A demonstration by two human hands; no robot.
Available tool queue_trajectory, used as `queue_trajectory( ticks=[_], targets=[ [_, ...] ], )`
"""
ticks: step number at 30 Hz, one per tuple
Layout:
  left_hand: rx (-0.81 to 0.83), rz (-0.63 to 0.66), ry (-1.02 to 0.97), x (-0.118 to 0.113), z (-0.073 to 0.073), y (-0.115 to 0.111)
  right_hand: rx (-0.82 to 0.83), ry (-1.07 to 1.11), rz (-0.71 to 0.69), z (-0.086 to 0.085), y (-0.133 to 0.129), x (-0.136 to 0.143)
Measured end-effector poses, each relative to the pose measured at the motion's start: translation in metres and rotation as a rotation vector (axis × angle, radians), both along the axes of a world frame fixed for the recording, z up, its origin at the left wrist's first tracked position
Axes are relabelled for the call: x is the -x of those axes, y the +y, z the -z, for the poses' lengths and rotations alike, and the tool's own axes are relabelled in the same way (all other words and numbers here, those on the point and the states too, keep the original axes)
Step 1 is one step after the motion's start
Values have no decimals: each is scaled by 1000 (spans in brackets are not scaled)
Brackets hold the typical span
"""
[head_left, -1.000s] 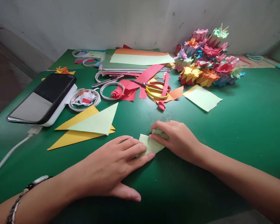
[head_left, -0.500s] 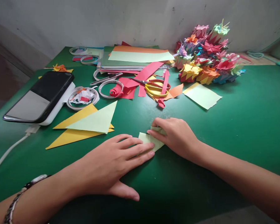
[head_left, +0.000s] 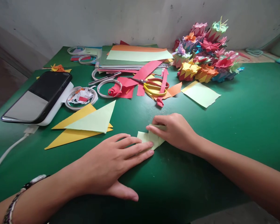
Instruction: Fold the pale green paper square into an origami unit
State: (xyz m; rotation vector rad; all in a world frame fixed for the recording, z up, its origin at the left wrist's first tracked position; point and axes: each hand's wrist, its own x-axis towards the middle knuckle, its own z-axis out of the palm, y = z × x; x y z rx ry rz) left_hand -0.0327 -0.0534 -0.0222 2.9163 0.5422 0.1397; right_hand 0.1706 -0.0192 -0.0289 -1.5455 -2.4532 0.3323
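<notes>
The left hand lies spread, fingertips on a folded pale-green paper; the right hand pinches its far edge. To their left, a pale-green triangle overlaps yellow triangles near a smartphone. Beyond sit scissors and, at back right, clustered paper flowers.

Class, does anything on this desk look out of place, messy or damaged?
Slightly: paper scraps clutter a white ring near the phone, a red strip overlaps the scissors, perhaps hampering use, and the loose pale green sheet at right has a notched edge, breaking its outline.
</notes>
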Motion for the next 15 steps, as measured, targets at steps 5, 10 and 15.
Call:
queue_trajectory(
  ticks=[5, 10, 15],
  targets=[
    [-1, 3, 11, -1, 0, 0, -20, -57, 8, 0, 0, 0],
    [-18, 10, 3, 0, 0, 0, -38, -245, 54, -3, -3, 5],
    [-36, 10, 35, 0, -2, -1, -33, -355, 71, -8, -4, 9]
  ],
)
